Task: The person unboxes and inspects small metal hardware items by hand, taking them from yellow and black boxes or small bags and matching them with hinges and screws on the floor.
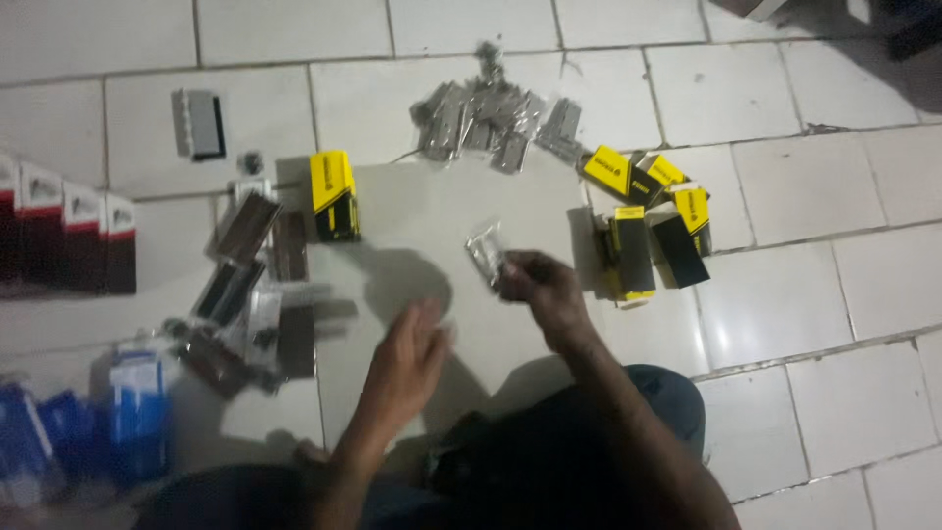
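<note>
While the person is sitting on the tiled floor (785, 294) with knees drawn in at the bottom of the head view, the left hand (407, 358) is hovering nearest, fingers spread and loosely flat, holding nothing and hanging just above the pale square board (442, 211). Slightly farther out and to its right, the right hand (540, 285) is pinching a small clear plastic packet (486, 250) between thumb and fingertips. The packet is sticking up and to the left out of the grip, its long axis tilting away from the body toward the far left, so it is lying between the two hands but clearly belonging to the right one; the left hand is sitting near it, below and left, apart from it. What is inside the packet is too blurred to tell.

Beyond the right hand, a cluster of yellow-and-black boxes (653, 231) is lying at the board's right edge, some open. One more yellow-and-black box (334, 194) is standing at the board's left corner, beside scattered dark flat pieces (265, 285). Farthest out, a heap of grey metal hinges (491, 123) is resting past the board's far edge. Blue packets (137, 402) are lying near left.
</note>
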